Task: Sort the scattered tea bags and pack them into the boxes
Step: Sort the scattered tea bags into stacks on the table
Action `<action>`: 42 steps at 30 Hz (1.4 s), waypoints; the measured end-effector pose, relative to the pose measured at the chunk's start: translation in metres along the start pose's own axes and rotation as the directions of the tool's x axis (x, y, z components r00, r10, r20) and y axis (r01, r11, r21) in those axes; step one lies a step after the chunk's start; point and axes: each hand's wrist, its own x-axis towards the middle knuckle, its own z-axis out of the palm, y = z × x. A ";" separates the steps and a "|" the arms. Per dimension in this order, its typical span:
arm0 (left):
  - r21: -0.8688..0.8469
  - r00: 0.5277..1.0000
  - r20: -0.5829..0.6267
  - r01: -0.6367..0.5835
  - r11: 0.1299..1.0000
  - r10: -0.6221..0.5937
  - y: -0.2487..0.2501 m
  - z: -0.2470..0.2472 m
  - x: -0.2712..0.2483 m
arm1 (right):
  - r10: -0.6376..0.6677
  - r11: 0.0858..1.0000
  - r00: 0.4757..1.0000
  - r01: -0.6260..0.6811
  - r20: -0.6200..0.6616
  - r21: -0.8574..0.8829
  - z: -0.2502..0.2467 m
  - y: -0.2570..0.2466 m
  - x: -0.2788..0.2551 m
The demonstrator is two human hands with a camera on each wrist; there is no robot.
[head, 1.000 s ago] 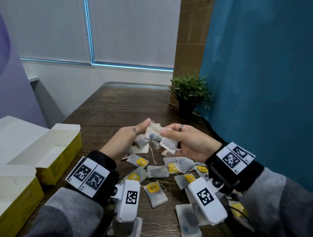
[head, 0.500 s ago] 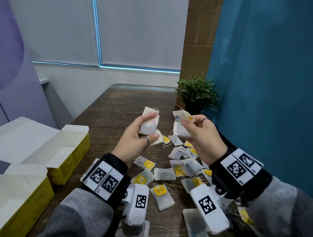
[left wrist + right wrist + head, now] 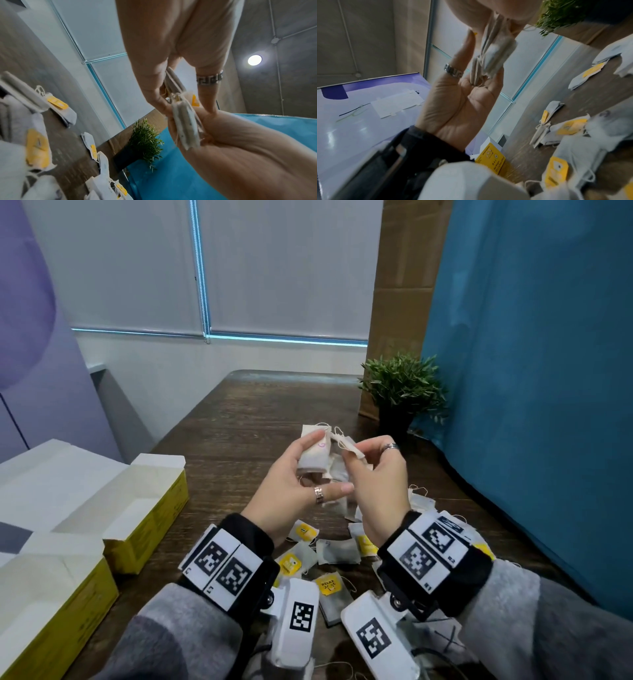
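My left hand [image 3: 310, 457] grips a small stack of white tea bags [image 3: 320, 448] upright above the table, thumb on the front. My right hand [image 3: 356, 455] meets it from the right and pinches another tea bag [image 3: 351, 445] against the stack. The left wrist view shows the left fingers [image 3: 154, 94] and the right hand's bundle of bags [image 3: 187, 121] touching. In the right wrist view the bags [image 3: 493, 54] stand on my left palm [image 3: 457, 108]. Several yellow-tagged tea bags [image 3: 337, 551] lie scattered on the wooden table [image 3: 239, 440] below both hands. Two open yellow boxes [image 3: 150, 508] [image 3: 68, 611] stand at the left.
A small potted plant [image 3: 402, 385] stands at the back right, beside a blue curtain [image 3: 531, 405] along the table's right edge. The boxes' white flaps [image 3: 51, 481] spread over the left side. Bare wood lies between the boxes and the tea bags.
Half a second ago the hands were apart, each holding up its own tea bags. They have come together, and the right hand's bag now touches the left hand's stack.
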 end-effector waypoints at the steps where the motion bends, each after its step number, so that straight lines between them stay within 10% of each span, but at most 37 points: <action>1: 0.004 1.000 -0.027 0.004 1.000 -0.004 -0.001 0.001 0.000 | 0.015 1.000 1.000 -0.015 0.006 0.016 0.000 0.000 -0.001; 13: 0.062 0.988 -0.152 0.036 0.997 -0.026 0.000 -0.008 0.003 | 0.322 0.858 0.919 -0.385 0.227 0.339 -0.047 -0.023 0.026; 23: 0.139 0.962 -0.262 0.124 0.983 -0.084 0.015 -0.037 0.024 | 0.356 0.933 0.908 -0.335 0.222 -0.128 -0.104 -0.020 0.104; 28: 0.479 0.947 -0.294 0.261 0.838 -0.127 0.012 -0.065 0.090 | 0.477 0.829 0.877 -0.431 0.049 -0.358 -0.115 0.018 0.163; 42: 0.603 0.784 -0.556 0.610 0.515 -0.278 -0.056 -0.132 0.147 | 0.610 0.503 0.786 -0.288 0.099 -0.815 -0.118 0.097 0.205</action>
